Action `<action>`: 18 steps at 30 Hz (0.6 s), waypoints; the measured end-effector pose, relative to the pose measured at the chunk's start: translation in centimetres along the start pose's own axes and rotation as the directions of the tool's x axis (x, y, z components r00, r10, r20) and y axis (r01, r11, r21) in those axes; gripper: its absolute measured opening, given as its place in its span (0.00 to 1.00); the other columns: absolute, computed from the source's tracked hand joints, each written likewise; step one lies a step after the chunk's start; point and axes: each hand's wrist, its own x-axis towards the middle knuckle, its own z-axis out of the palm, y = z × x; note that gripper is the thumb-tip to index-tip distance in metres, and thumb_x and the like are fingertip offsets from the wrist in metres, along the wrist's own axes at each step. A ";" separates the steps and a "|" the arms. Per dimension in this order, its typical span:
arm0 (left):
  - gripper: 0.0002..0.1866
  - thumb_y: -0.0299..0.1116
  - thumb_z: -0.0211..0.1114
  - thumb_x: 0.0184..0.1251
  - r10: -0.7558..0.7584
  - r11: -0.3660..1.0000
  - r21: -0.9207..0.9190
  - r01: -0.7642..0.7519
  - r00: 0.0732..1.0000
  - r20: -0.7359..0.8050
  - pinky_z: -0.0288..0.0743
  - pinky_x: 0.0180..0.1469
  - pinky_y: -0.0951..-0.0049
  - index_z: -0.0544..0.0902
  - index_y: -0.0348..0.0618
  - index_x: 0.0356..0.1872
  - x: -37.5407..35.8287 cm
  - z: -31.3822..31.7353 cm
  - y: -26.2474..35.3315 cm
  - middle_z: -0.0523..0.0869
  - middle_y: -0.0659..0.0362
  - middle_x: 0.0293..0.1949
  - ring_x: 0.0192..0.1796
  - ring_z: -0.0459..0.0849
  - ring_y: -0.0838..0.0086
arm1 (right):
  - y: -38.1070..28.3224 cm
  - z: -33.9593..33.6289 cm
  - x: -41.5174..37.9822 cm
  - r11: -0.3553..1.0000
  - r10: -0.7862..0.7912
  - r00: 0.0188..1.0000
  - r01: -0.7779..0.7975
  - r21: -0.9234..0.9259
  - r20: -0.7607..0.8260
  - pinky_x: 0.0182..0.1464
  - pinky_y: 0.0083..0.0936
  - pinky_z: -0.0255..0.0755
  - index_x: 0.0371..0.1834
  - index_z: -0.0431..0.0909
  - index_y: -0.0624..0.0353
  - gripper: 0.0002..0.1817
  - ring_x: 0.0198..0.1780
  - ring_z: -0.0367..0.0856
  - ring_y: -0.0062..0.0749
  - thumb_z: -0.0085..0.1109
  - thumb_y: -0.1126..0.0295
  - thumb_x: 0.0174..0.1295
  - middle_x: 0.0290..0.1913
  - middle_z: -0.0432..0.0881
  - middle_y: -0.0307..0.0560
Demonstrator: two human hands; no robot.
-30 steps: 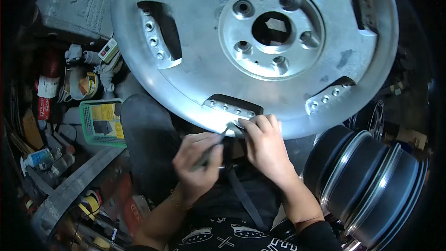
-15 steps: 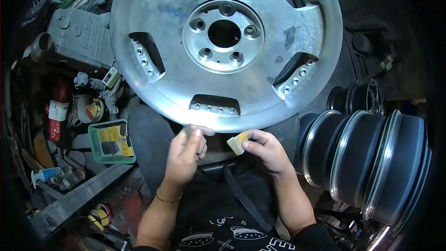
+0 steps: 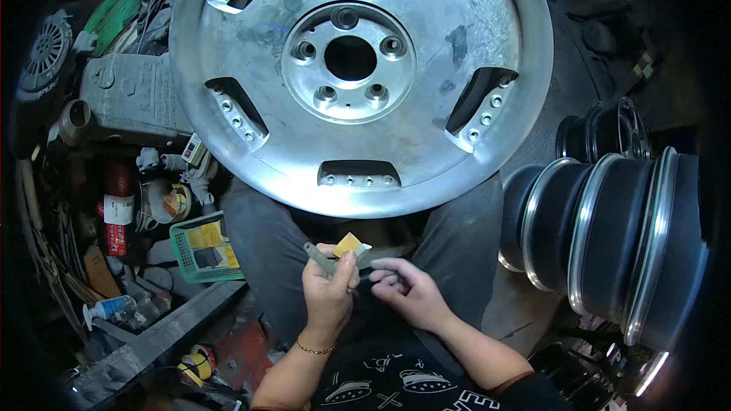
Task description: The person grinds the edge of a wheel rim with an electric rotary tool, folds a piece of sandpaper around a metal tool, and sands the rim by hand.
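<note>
My left hand (image 3: 329,289) is closed, its thumb pressing on a small folded piece of yellow sandpaper (image 3: 349,244) and a flat grey-green strip (image 3: 318,257) with a hole at its end. A greyish part shows beyond the fingers; I cannot make out what it belongs to. Just right of it, my right hand (image 3: 411,294) has its index finger stretched out and the others partly curled, with nothing visible in it. Beyond both hands, a bare metal wheel rim (image 3: 426,129) with bolt holes and slots faces me, touched by neither hand.
Black rims with shiny lips (image 3: 617,232) stand in a row at right. At left are a green basket (image 3: 183,255) holding yellow sheets, a metal beam (image 3: 160,335), a red bottle (image 3: 116,217) and a grey casting (image 3: 133,95). My knees flank the hands.
The yellow sandpaper has passed from my right hand to my left. Both hands have moved down toward my body and closer together. The view has shifted slightly.
</note>
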 end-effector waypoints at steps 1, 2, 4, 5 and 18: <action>0.06 0.28 0.61 0.73 -0.026 0.977 -0.212 0.021 0.999 -0.019 0.65 0.28 0.79 0.72 0.43 0.39 -0.1 0.3 -0.2 0.74 0.64 0.27 0.25 0.70 0.82 | 0.4 0.5 0.0 0.999 -0.021 0.999 0.022 -0.049 0.027 0.42 0.14 0.74 0.60 0.75 0.62 0.20 0.39 0.78 0.13 0.66 0.72 0.66 0.43 0.82 0.40; 0.06 0.28 0.58 0.75 -0.027 0.973 -0.228 0.020 0.999 -0.028 0.66 0.28 0.77 0.69 0.44 0.39 -0.2 0.4 -0.4 0.72 0.63 0.28 0.24 0.69 0.80 | 0.4 0.9 0.0 1.000 -0.018 0.999 0.018 -0.019 0.033 0.42 0.14 0.74 0.58 0.76 0.62 0.18 0.38 0.78 0.13 0.65 0.72 0.67 0.41 0.83 0.39; 0.06 0.29 0.58 0.75 -0.003 0.964 -0.267 -0.011 0.999 -0.053 0.66 0.29 0.77 0.69 0.44 0.40 -0.5 0.6 -0.7 0.72 0.63 0.28 0.25 0.70 0.80 | 0.3 1.5 0.3 1.000 -0.016 0.999 0.015 0.015 0.044 0.41 0.14 0.74 0.57 0.77 0.63 0.16 0.37 0.78 0.13 0.64 0.72 0.67 0.39 0.83 0.39; 0.06 0.29 0.59 0.75 0.018 0.949 -0.313 -0.040 0.997 -0.074 0.66 0.30 0.77 0.70 0.44 0.40 -0.6 0.5 -0.7 0.72 0.63 0.29 0.26 0.70 0.80 | 0.2 1.5 0.5 0.998 -0.034 0.998 0.036 -0.056 0.047 0.41 0.14 0.74 0.54 0.77 0.63 0.14 0.36 0.78 0.13 0.64 0.72 0.68 0.37 0.83 0.38; 0.03 0.24 0.64 0.71 0.392 0.917 -0.037 -0.397 0.915 -0.095 0.70 0.35 0.79 0.79 0.40 0.40 3.2 -6.0 3.0 0.81 0.62 0.32 0.28 0.74 0.82 | -3.8 -3.3 0.6 0.941 -0.218 0.974 0.227 -0.252 0.060 0.37 0.16 0.67 0.40 0.80 0.63 0.05 0.34 0.73 0.15 0.64 0.74 0.65 0.36 0.78 0.37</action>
